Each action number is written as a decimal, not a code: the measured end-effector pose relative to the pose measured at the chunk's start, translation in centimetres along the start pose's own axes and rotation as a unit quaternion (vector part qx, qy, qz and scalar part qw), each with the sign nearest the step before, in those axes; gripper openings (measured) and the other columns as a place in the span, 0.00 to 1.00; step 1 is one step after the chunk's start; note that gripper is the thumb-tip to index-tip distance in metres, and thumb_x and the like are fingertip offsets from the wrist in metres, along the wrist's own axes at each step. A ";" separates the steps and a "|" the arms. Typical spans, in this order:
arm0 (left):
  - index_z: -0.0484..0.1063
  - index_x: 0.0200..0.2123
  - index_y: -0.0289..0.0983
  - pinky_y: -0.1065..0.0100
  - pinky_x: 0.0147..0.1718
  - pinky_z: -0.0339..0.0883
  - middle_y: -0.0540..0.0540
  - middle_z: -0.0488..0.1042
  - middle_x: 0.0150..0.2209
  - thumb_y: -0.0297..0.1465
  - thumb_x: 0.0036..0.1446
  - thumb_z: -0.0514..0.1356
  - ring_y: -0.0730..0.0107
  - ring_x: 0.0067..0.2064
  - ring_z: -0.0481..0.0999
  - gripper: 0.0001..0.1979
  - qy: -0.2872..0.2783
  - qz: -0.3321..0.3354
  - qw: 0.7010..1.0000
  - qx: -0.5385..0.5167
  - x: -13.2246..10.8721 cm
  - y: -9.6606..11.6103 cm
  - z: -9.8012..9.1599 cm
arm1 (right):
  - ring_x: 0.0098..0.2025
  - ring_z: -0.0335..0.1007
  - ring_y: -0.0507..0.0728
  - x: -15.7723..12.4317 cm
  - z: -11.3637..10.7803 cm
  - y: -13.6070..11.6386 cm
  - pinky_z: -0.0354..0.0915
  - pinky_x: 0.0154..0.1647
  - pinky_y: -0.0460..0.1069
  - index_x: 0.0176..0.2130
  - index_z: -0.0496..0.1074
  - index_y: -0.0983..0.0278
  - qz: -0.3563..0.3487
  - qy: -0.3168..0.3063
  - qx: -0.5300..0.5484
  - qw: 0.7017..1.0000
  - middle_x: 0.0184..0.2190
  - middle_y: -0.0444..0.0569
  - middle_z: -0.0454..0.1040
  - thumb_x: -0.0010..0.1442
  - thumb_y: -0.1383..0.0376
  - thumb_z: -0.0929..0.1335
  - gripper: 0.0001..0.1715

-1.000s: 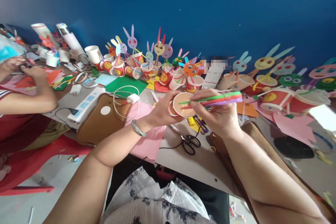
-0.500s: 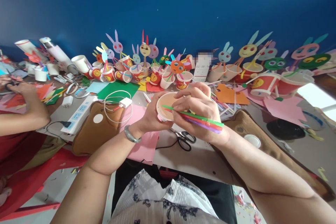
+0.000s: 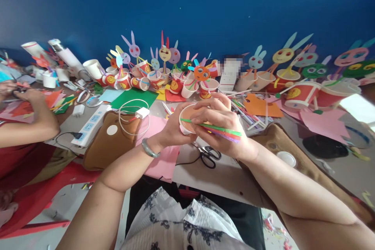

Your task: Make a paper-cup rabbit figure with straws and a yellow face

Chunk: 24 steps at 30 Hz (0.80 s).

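My left hand (image 3: 173,128) is wrapped around a paper cup (image 3: 185,114), its open mouth tilted toward me. In my right hand (image 3: 220,119) is a small bundle of coloured strips (image 3: 227,132), green, red and purple, pinched by the fingers. The green strip's tip lies over the cup's mouth; whether it touches the inside I cannot tell. Below my hands, black-handled scissors (image 3: 210,157) rest on the table beside pink paper (image 3: 159,164).
Paper-cup rabbits (image 3: 165,54) line the blue wall. A power strip (image 3: 91,125) and brown hand warmer (image 3: 113,140) lie left; another brown warmer (image 3: 275,144) lies right. Green paper (image 3: 134,99) and loose strips (image 3: 249,115) are behind. A co-worker's arm (image 3: 41,117) is at far left.
The view has shifted slightly, so the table things appear a little further right. The strips' far ends have swung slightly left and down relative to the cup; both hands keep their holds.
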<state>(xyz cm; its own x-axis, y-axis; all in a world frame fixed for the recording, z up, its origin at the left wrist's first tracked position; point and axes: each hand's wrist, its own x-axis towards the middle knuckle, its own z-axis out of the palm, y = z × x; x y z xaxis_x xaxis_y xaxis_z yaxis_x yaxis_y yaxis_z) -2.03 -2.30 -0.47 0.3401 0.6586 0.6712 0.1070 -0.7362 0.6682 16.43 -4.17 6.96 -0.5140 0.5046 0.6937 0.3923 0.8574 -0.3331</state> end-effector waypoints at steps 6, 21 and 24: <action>0.67 0.59 0.45 0.49 0.56 0.72 0.43 0.75 0.57 0.45 0.53 0.71 0.51 0.57 0.76 0.33 0.008 -0.024 1.000 0.019 0.4 0.2 0.0 | 0.46 0.72 0.61 -0.1 0.2 0.3 0.62 0.60 0.64 0.35 0.76 0.56 0.026 -0.001 0.005 1.000 0.42 0.48 0.79 0.62 0.64 0.71 0.02; 0.69 0.47 0.39 0.58 0.49 0.71 0.44 0.75 0.45 0.42 0.59 0.66 0.61 0.46 0.76 0.18 0.021 -0.079 0.996 0.031 1.3 0.5 -2.3 | 0.33 0.78 0.58 0.5 0.9 2.6 0.71 0.32 0.51 0.31 0.77 0.59 0.273 0.018 0.178 0.945 0.33 0.46 0.83 0.56 0.56 0.76 0.10; 0.72 0.44 0.38 0.61 0.44 0.71 0.44 0.77 0.41 0.41 0.62 0.63 0.63 0.43 0.76 0.13 0.019 -0.097 0.995 0.020 1.3 0.2 -2.2 | 0.31 0.77 0.57 0.5 0.9 3.0 0.70 0.30 0.49 0.31 0.77 0.59 0.288 0.024 0.183 0.940 0.31 0.46 0.82 0.55 0.54 0.76 0.12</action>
<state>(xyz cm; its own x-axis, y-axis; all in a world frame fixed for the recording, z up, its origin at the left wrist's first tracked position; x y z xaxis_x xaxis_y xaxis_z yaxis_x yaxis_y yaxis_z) -3.59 -1.22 1.21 0.2736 0.7936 0.5435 0.2038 -0.6001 0.7736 16.73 -1.25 5.71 -0.2583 0.8981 0.3560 0.3011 0.4250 -0.8536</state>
